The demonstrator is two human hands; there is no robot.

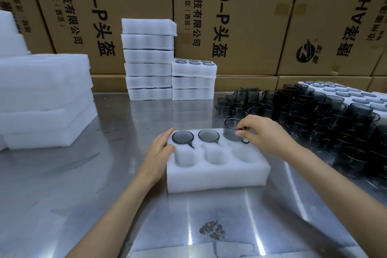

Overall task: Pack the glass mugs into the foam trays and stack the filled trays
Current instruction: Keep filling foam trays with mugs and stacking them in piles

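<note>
Lowering a mug (232, 131) into the back-right pocket of the tray (217, 172); right hand (261, 134) pinches it at the rim, thumb and forefinger curled, handle pointing toward the person. Mug sits only part way in, upper half above the foam, upright or nearly so. Left hand (160, 148) lies flat against the tray's left end, fingers straight, steadying, holding nothing. Two mugs (182, 137) already seated in the back row, left and middle. Front row of three pockets empty.

Key relation: tray's long axis runs left-right across the person; the loose mug pile (314, 111) is on the table (104, 195) to the right and behind the tray, so the right hand is nearer the supply and the left nearer the tray end. Likely next: push this mug down, then fetch more for the front row.

Filled stacks (170, 69) stand at the back, well apart from the hands.
</note>
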